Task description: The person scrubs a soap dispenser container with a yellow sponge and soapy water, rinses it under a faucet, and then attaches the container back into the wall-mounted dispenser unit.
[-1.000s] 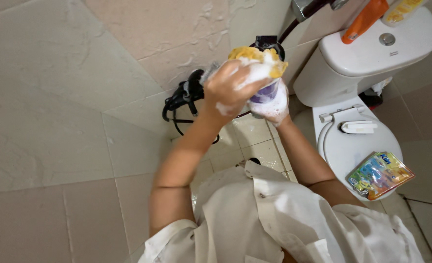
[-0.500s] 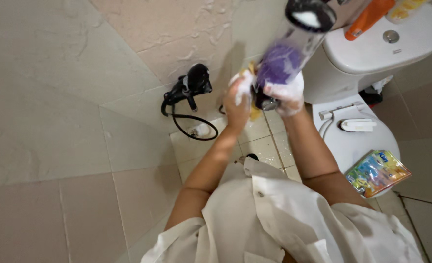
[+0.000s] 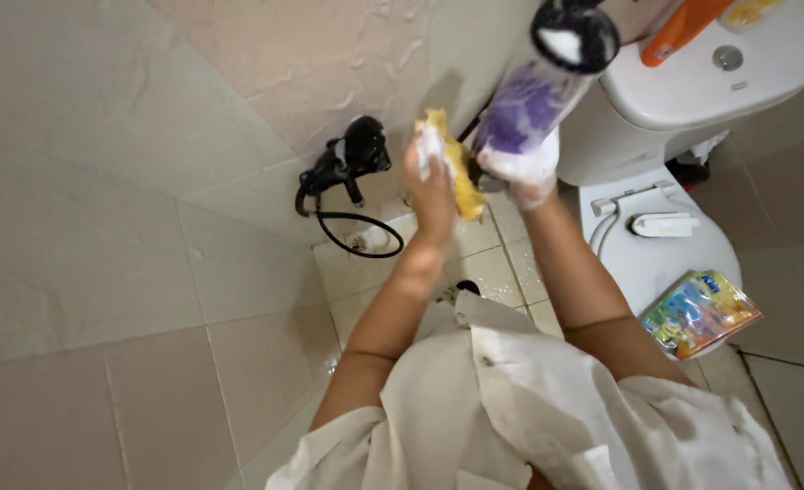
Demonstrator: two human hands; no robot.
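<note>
head view, steeply downward, seemingly close

Walls: large beige and pinkish tiles, rough-textured, left and far; floor (image 3: 475, 263): small pale tiles, wet, with dark drain (image 3: 467, 289); black tap fitting with looped hose (image 3: 352, 163) low on far wall; white toilet (image 3: 665, 245), right, lid closed; cistern (image 3: 720, 82) with round flush button; light even, soft.

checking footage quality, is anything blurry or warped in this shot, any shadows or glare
Head view: the bottle is soft with motion blur near its open top; the sponge in the left hand is slightly smeared. Wide-lens bending tilts the wall tiles. A shadow falls on the wall behind the bottle; light is even, and no harsh glare shows.
</note>
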